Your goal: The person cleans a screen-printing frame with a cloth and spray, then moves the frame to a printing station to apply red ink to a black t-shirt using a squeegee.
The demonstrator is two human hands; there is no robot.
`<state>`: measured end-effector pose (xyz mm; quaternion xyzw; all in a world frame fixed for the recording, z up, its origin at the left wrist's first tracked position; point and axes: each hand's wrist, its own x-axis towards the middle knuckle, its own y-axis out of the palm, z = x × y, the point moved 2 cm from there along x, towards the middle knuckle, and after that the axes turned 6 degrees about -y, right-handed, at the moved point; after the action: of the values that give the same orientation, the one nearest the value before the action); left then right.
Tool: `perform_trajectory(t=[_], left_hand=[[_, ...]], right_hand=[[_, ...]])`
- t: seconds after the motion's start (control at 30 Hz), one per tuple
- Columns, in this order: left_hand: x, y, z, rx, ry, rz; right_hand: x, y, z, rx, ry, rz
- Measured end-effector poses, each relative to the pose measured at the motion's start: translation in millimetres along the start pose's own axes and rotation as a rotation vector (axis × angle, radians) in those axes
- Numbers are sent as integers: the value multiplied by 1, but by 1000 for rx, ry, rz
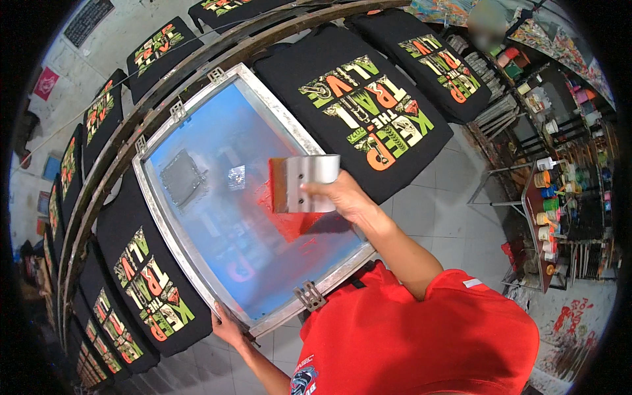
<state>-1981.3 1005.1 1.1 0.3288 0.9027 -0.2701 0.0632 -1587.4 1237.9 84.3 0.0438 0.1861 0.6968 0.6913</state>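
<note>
My right hand (pixel 349 197) grips a squeegee (pixel 317 179) with a silver metal handle and a red-stained blade. It is over the right half of a blue screen-printing screen (pixel 217 204). Red ink (pixel 293 224) is smeared on the mesh below and beside the blade. Grey tape or ink makes a dark patch (pixel 183 176) at the mesh's left, and a small pale patch (pixel 237 176) lies near the middle. My left hand (pixel 227 326) is at the lower-left edge of the screen's metal frame (pixel 181 263), its fingers partly hidden beneath it.
Black printed T-shirts on boards flank the screen, one at the right (pixel 365 108) and one at the left (pixel 148 276). More shirts line a curved rail (pixel 105 171). At the far right, a small table (pixel 536 224) and racks carry several ink containers. Metal clamps (pixel 309 296) project from the frame.
</note>
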Motion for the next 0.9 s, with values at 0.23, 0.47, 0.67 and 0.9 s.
perform_trajectory(t=[0.23, 0.47, 0.67, 0.9], left_hand=[[3, -2, 2, 40, -37, 5], [9, -4, 9, 17, 35, 47], [1, -3, -6, 24, -4, 22], [6, -4, -3, -59, -25, 82]], right_hand=[[-19, 22, 8, -440, 21, 184], [-35, 47, 26, -876, -255, 318], [-28, 61, 38, -1105, -421, 383], [11, 66, 61, -1263, -633, 320]])
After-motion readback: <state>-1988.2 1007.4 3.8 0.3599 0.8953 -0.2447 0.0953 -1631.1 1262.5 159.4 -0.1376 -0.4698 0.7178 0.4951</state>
